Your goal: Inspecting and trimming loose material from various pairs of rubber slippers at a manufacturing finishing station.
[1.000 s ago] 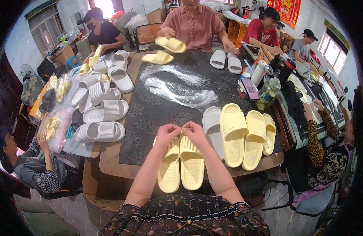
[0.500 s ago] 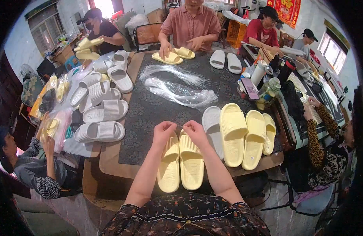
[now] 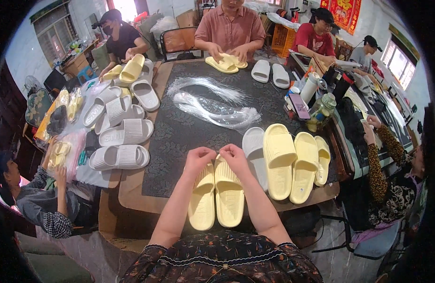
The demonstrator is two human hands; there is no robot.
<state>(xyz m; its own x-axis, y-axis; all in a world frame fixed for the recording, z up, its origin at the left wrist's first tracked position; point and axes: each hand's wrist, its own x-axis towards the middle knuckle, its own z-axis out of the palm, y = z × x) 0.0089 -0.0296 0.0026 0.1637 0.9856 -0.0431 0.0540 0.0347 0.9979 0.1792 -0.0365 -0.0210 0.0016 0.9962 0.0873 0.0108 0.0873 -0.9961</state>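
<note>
Two yellow slide sandals (image 3: 229,203) lie side by side at the table's near edge, heels toward me. Over their front ends my left hand (image 3: 200,158) and my right hand (image 3: 232,156) are close together, fingertips pinched. Whatever is between the fingers is too small or thin to make out. The hands partly hide the fronts of the sandals. Just right of my right hand lie a grey slide sandal (image 3: 254,148) and a large yellow slide sandal (image 3: 279,162), with further yellow ones beside it. Beyond my hands lies a bundle of clear plastic strands (image 3: 213,109).
Grey slide sandals (image 3: 125,133) are heaped on the left. A pair of pale grey sandals (image 3: 261,71) sits at the far side. A bottle (image 3: 323,107) and a phone (image 3: 299,106) stand at the right. Across the table a person (image 3: 230,33) handles yellow sandals; others work around.
My hands have barely moved, staying pinched over the sandals. Across the table, the person's yellow sandals have shifted right, and both hands are on them. At far left, a person has lowered yellow sandals onto the heap.
</note>
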